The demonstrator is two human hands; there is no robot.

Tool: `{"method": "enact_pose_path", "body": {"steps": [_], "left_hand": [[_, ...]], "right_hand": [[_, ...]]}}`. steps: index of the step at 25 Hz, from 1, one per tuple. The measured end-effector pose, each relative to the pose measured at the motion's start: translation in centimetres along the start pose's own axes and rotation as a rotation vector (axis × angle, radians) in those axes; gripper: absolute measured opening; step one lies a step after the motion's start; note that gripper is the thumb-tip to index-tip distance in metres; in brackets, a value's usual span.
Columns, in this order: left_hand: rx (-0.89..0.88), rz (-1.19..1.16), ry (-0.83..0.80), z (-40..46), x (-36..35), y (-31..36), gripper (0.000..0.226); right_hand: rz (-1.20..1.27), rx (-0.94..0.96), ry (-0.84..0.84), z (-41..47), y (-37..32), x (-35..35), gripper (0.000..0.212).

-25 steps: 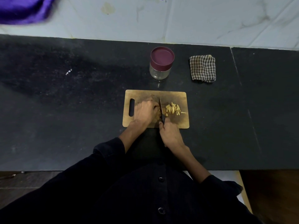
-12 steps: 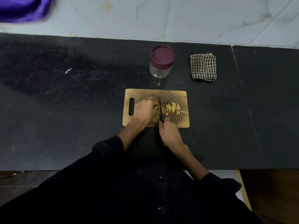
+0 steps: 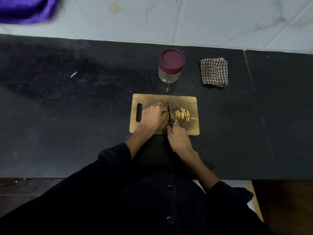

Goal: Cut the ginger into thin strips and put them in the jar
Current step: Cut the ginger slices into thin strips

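On the wooden cutting board [image 3: 188,103], near the middle of the dark table [image 3: 67,116], your left hand [image 3: 152,117] sits with its fingers curled down over the uncut ginger, which stays mostly hidden beneath them. Your right hand [image 3: 178,139] has its fingers wrapped around the dark handle of the knife [image 3: 169,112], whose blade points away from you just right of the left hand. Right of the blade lies a small pile of ginger strips [image 3: 183,114], on the board's right half. Beyond the board stands the jar [image 3: 170,67], upright with its maroon lid on. A folded checked cloth [image 3: 214,72] lies to the jar's right.
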State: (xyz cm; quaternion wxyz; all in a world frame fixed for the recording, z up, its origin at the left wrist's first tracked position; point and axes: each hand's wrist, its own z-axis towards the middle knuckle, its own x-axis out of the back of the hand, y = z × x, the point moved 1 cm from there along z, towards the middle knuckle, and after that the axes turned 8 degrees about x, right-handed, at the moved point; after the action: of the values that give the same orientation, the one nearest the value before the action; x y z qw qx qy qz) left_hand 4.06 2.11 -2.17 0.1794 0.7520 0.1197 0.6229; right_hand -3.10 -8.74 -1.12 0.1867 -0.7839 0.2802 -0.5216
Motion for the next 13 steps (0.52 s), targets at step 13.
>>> {"method": "enact_pose_path", "body": {"steps": [13], "left_hand": [[-0.016, -0.002, 0.013, -0.20, -0.08, -0.04, 0.023]], "right_hand": [[-0.007, -0.034, -0.044, 0.18, -0.18, -0.24, 0.022]]}}
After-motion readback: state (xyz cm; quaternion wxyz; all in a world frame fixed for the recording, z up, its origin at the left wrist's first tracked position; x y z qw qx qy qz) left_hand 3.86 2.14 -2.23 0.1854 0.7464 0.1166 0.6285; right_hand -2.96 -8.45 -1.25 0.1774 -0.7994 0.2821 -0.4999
